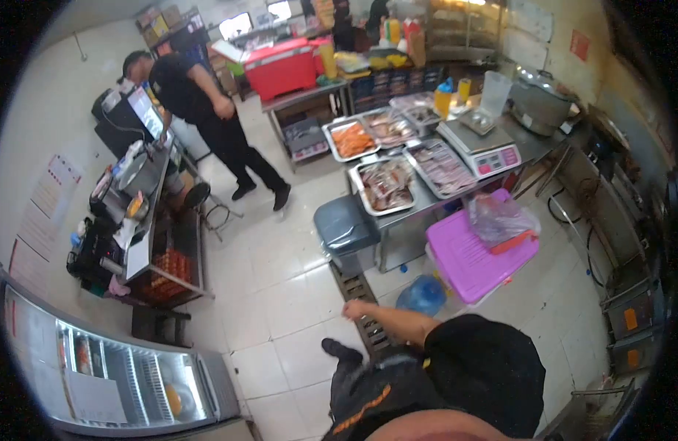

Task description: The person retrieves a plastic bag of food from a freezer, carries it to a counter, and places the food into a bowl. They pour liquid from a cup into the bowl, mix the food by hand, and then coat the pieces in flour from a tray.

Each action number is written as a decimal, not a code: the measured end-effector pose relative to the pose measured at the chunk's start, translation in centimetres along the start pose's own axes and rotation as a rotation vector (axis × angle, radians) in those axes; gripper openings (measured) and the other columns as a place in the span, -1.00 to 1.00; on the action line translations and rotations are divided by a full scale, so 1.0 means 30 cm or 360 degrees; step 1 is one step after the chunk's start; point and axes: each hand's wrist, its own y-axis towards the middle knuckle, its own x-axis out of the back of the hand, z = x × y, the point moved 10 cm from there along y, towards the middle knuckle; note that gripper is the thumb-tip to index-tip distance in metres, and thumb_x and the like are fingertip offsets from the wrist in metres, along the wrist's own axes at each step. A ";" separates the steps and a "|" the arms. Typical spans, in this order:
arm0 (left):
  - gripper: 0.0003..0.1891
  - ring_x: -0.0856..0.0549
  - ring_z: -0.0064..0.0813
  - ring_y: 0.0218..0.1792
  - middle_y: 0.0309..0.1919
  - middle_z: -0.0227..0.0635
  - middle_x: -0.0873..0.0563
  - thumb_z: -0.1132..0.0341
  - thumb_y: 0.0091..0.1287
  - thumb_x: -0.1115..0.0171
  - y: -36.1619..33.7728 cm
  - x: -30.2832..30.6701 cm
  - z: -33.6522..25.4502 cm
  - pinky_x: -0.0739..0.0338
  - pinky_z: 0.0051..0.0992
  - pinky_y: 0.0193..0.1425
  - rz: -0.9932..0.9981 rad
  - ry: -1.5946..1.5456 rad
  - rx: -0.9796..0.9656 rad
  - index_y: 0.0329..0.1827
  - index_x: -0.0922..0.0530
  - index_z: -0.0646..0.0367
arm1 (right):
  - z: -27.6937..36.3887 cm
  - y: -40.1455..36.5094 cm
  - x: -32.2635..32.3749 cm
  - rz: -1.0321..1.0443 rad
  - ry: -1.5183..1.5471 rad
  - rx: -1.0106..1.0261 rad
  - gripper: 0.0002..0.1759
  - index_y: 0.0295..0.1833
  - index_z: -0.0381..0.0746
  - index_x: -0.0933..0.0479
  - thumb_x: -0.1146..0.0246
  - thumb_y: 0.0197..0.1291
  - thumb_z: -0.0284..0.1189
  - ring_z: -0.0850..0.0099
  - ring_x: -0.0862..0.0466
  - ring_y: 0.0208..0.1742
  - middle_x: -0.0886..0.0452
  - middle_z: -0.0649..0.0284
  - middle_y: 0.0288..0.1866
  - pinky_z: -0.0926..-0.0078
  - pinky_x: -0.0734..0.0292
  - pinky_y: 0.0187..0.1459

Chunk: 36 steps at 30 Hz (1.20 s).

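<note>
The person's right hand (351, 309) is hanging low at the end of a bare forearm that is stretching out from a black sleeve, seen from above. The hand is small and blurred, so I cannot tell whether its fingers are apart or curled together. It is hovering over a metal drain grate (370, 334) that is running as a narrow strip across the white tiled floor (280, 294); the hand is not touching the grate. The person's black shoe (339, 348) is standing just beside the grate.

Near the hand, a blue water jug (422, 295) is sitting on the floor, close to a low purple plastic box (468, 264). A crumpled clear plastic bag (497, 219) is lying on top of the box. A grey bin (345, 231) is standing at the far end of the grate, against a steel table (420, 203).

The table is carrying several metal trays of food (384, 185) and a weighing scale (479, 145).

Well apart, across the room, another person in black clothes (199, 99) is standing by a screen (145, 112) at a cluttered counter. A glass display case (111, 375) is filling the lower left corner.
</note>
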 end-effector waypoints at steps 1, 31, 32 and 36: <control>-0.65 -0.61 -0.45 -0.55 -0.54 -0.35 -0.65 -0.03 0.19 -0.06 0.045 0.084 -0.033 -0.53 -0.42 -0.33 -0.0001 0.0012 -0.0023 -0.36 -0.61 0.06 | -0.107 0.138 -0.029 0.0087 -0.0432 -0.0059 -0.76 -0.33 -0.26 -0.58 -0.10 0.01 -0.33 0.31 -0.61 -0.46 -0.63 0.19 -0.36 0.33 -0.54 -0.40; -0.62 -0.57 -0.35 -0.14 -0.09 -0.22 -0.50 0.22 0.22 -0.12 1.284 1.627 -1.475 -0.56 -0.32 -0.20 -0.0181 -0.0912 0.0424 0.06 -0.39 0.17 | 0.688 2.329 0.937 0.0363 -0.0721 0.0387 -0.87 -0.62 -0.05 -0.44 -0.28 -0.27 -0.34 0.28 -0.54 -0.39 -0.47 0.38 -0.49 0.26 -0.47 -0.43; -0.62 -0.56 -0.35 -0.14 -0.10 -0.22 -0.49 0.22 0.22 -0.12 1.319 1.639 -1.507 -0.55 -0.32 -0.19 -0.0150 -0.0951 0.0444 0.06 -0.39 0.18 | 0.728 2.409 0.955 0.0435 -0.0376 0.0386 -0.89 -0.54 -0.06 -0.44 -0.25 -0.20 -0.34 0.32 -0.54 -0.39 -0.48 0.38 -0.49 0.30 -0.47 -0.44; -0.60 -0.53 -0.36 -0.19 -0.21 -0.24 -0.49 0.17 0.22 -0.11 1.570 1.684 -1.520 -0.53 -0.33 -0.17 0.0037 -0.1114 0.0500 0.05 -0.40 0.19 | 0.956 2.532 1.121 0.0220 0.0516 -0.0233 -0.82 -0.25 -0.12 -0.45 -0.15 0.01 -0.32 0.43 -0.57 -0.37 -0.52 0.34 -0.41 0.42 -0.47 -0.46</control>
